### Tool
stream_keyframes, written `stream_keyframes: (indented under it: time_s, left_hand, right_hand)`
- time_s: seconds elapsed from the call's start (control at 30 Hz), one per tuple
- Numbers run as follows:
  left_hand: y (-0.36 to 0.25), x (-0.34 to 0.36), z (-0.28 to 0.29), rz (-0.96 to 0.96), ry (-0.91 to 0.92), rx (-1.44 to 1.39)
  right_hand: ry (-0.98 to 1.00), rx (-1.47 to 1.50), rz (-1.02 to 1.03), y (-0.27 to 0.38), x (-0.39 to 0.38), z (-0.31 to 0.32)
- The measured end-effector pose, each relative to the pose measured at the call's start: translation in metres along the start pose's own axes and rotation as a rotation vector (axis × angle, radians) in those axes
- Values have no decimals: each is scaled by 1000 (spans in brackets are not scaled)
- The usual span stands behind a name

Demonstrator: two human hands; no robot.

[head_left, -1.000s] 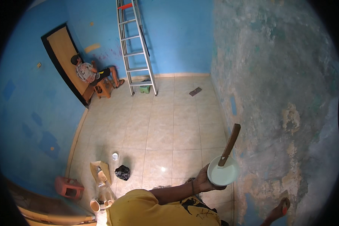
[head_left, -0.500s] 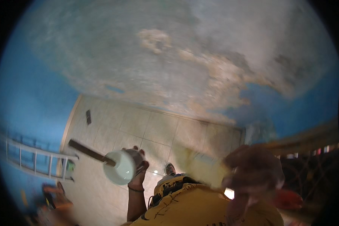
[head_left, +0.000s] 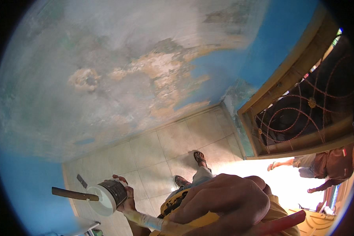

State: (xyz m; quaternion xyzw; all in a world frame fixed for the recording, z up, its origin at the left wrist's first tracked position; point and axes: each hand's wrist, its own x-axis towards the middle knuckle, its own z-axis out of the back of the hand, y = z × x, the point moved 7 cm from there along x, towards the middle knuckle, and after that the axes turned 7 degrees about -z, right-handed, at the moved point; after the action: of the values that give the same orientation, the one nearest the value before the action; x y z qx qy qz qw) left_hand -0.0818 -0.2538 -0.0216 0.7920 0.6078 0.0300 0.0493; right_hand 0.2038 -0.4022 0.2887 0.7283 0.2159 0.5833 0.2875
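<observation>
My left hand [head_left: 126, 201], at the lower left, is closed around a white tub [head_left: 107, 204] with a dark label. The tub is tilted, its opening facing left. Out of its mouth sticks a flat wooden stick [head_left: 69, 193]. Large in the near foreground, my right hand [head_left: 232, 200] is closed, and the red handle [head_left: 285, 225] of a tool comes out from under it. What the tool's other end is, I cannot tell. A pale, yellowish strip [head_left: 145, 221] lies between the two hands; whether it belongs to the tool is unclear.
Ahead stands a blue wall [head_left: 224, 72] with a large grey, patchy plastered area [head_left: 118, 43]. On the right is a wooden-framed opening with a twisted metal grille [head_left: 295, 118]. Another person [head_left: 326, 165] is beyond the bright doorway. A small dark flat piece [head_left: 82, 181] lies on the tiled floor [head_left: 145, 151].
My view has swung right, bringing the grille and the other person into sight. My right hand has moved left, closer to the tub. The ladder has mostly left the view.
</observation>
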Motion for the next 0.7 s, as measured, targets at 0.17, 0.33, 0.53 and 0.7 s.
stream_keyframes:
  time_s: [0.17,0.33,0.53,0.7]
  left_hand:
    - [34,-12,-34,45,-103,-24]
    - [98,-30,-38,-31,-129,-35]
    - [193,-32,-69,-17,-93,8]
    - [233,-33,-81,-71,-126,52]
  right_hand:
    - [-19,-156,497,56,1,17]
    - [251,-74,63,52,10,120]
    - [-276,-5,-584,-73,-28,250]
    - [-794,417,-878,-199,-77,319]
